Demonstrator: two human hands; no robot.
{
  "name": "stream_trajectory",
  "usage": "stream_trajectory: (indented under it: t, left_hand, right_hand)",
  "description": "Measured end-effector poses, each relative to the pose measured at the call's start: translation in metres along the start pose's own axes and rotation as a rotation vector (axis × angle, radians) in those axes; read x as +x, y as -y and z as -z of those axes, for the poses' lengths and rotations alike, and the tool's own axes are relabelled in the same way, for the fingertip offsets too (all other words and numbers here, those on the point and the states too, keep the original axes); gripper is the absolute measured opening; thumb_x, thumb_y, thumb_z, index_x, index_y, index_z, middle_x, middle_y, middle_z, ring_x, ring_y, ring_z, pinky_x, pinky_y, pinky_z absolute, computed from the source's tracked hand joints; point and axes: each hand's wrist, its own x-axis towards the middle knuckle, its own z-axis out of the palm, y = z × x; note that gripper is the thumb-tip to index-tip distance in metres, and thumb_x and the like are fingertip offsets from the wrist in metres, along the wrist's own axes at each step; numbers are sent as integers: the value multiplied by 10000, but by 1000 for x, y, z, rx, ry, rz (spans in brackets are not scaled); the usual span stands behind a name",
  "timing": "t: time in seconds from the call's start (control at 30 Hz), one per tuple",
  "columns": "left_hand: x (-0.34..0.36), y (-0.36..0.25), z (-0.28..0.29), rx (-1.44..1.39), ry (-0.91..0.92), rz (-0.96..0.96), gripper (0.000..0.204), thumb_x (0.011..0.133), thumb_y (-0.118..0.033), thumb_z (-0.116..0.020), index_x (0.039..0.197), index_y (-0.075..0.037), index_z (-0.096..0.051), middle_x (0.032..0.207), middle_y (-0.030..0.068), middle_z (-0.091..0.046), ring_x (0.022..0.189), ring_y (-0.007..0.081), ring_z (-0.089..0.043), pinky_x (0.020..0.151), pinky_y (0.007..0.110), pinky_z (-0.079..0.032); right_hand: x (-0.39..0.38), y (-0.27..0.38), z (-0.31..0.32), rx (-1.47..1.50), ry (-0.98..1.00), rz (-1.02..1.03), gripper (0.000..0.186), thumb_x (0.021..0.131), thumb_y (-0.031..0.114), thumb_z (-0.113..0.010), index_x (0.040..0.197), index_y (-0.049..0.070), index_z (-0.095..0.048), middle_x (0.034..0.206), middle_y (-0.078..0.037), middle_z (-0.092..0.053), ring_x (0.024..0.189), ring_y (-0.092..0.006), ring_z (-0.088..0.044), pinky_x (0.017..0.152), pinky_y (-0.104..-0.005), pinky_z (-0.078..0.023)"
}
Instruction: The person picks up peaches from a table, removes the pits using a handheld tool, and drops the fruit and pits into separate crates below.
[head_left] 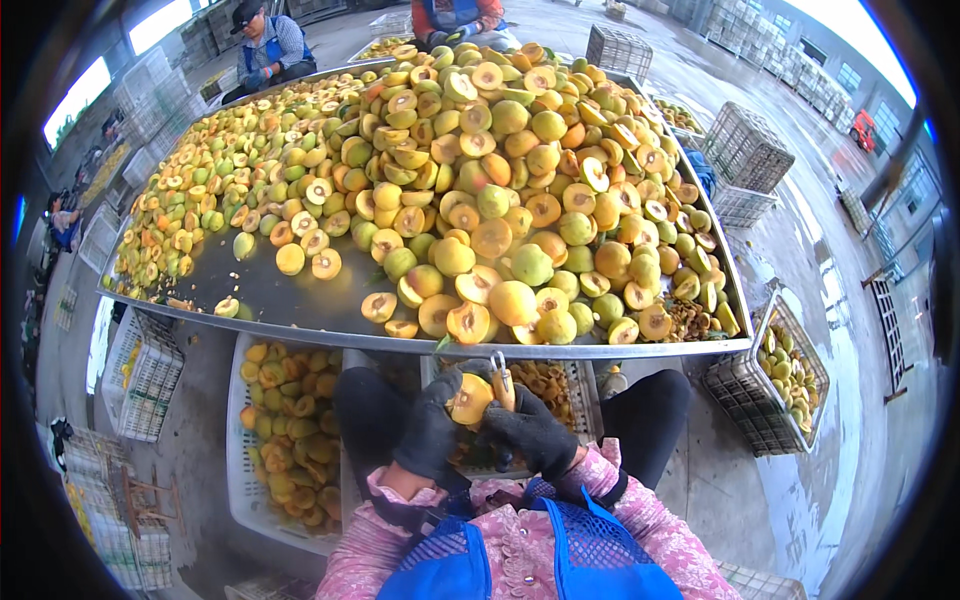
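In front of my lap, my left hand [432, 428], in a dark glove, is closed around a halved yellow peach [470, 399] with its cut face showing. My right hand [535, 432], gloved too, grips a small hand tool [502, 382] with a curved metal loop at its tip and a tan handle. The loop stands upright right beside the peach half; whether they touch I cannot tell. Just beyond both hands is the rim of a metal table [420, 346], heaped with cut peaches [512, 302].
Below the table, a white crate [238, 455] of peach halves stands left of my legs. Behind my hands, another crate [585, 395] holds brownish scraps. A crate [725, 385] of fruit sits at right. Two people [275, 55] work across the table. Stacked crates [750, 150] stand at far right.
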Motion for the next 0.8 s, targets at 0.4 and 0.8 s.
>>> stream_trajectory:
  t: [0.4, 0.8]
  left_hand:
    - [0, 8, -15, -719, -136, 83, 243, 835, -112, -569, 1034, 6, -494, 1015, 158, -580, 902, 223, -587, 831, 354, -497]
    - [-2, 37, -4, -454, -7, -8, 349, 882, -218, -544, 1120, 12, -435, 1115, 180, -539, 937, 288, -582, 829, 415, -504]
  right_hand:
    - [-27, -2, -8, -521, -120, 75, 268, 873, 217, -558, 1043, 39, -454, 680, -46, -552, 462, -84, -505, 401, -252, -394]
    - [-25, -10, -13, -996, -82, 362, 344, 897, 222, -488, 1201, 80, -410, 641, -99, -504, 458, -181, -515, 434, -331, -419]
